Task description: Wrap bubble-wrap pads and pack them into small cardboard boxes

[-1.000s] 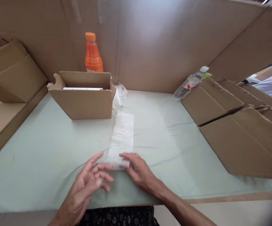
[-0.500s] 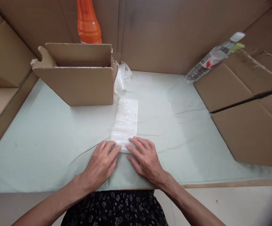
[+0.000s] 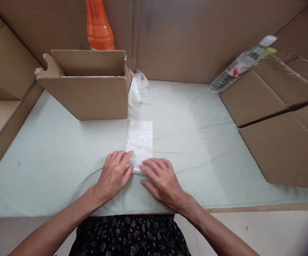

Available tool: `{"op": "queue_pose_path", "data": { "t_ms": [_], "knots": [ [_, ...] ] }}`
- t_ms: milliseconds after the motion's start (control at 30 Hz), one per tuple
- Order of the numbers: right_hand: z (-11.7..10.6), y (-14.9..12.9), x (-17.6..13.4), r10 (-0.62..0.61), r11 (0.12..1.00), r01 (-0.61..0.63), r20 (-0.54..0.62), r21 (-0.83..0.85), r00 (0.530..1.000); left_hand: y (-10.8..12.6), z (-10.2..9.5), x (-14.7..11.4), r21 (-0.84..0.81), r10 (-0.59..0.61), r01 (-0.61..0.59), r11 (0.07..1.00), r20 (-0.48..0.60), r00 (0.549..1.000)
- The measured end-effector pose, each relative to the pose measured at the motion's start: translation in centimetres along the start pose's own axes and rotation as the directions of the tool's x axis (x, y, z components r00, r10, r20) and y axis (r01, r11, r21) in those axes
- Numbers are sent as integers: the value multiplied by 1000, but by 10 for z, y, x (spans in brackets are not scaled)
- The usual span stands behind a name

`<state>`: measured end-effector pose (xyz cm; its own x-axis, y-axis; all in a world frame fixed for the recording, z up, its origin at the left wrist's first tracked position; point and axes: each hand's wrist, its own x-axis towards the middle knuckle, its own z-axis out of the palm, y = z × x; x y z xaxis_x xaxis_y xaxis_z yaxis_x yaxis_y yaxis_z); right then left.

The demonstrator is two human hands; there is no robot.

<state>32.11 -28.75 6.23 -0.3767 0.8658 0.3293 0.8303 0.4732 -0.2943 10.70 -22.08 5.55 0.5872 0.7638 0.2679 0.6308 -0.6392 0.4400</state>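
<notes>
A strip of clear bubble wrap (image 3: 140,137) lies on the pale green cloth, running away from me, with its near end folded over. My left hand (image 3: 115,172) rests on the left side of that near end, palm down, index fingertip on top and thumb by the edge. On the right side, my right hand (image 3: 163,179) lays its fingertips over the folded end, while its thumb stays apart, on the cloth. Neither hand grips the strip. The fingers cover both near corners.
An open cardboard box (image 3: 89,97) stands behind on the left, with an orange bottle (image 3: 99,28) beyond it. Crumpled bubble wrap (image 3: 136,89) lies beside the box. A clear bottle (image 3: 236,69) leans near more cardboard boxes (image 3: 284,149) at right. Cardboard walls (image 3: 209,39) enclose the back.
The bubble wrap has slid slightly toward me and left, and its visible length is shorter. My left hand has shifted a little left, and its index finger has moved farther up the strip.
</notes>
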Motion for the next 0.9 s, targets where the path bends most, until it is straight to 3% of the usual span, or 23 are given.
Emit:
{"op": "queue_pose_path", "data": {
  "t_ms": [67, 167, 267, 400, 467, 533, 600, 667, 733, 900],
  "knots": [
    [4, 2, 5, -8, 1000, 6, 55, 24, 998, 1, -4, -6, -2, 56, -56, 998, -55, 997],
    [3, 6, 7, 43, 980, -62, 105, 188, 994, 4, -14, -20, -127, 132, -132, 983, -9, 991],
    [-4, 6, 4, 82, 943, -130, 166, 305, 983, 4, -18, -25, -244, 70, -48, 969, 82, 994],
    [-9, 2, 1, 84, 993, -84, 3, 85, 996, -3, -7, -8, -204, -59, 78, 976, 99, 993],
    [-7, 1, 2, 16, 1000, -16, 13, -4, 1000, -7, -3, 0, -148, -79, 87, 985, 55, 995],
    [-2, 3, 4, -10, 1000, 11, 54, -9, 998, -7, -4, 0, -148, -41, 42, 988, 10, 999],
    [2, 6, 6, 42, 995, -48, 74, 85, 996, -6, -9, -7, -190, 46, -45, 981, 1, 999],
    [2, 7, 6, 91, 965, -123, 141, 233, 986, -4, -15, -14, -231, 101, -89, 969, 43, 994],
    [-1, 6, 5, 94, 946, -148, 194, 287, 976, -3, -18, -16, -235, 81, -54, 970, 106, 991],
    [-13, -5, 6, 54, 998, -56, 80, 12, 995, -6, -11, 7, -37, -64, 71, 997, 146, 987]
  ]
}}
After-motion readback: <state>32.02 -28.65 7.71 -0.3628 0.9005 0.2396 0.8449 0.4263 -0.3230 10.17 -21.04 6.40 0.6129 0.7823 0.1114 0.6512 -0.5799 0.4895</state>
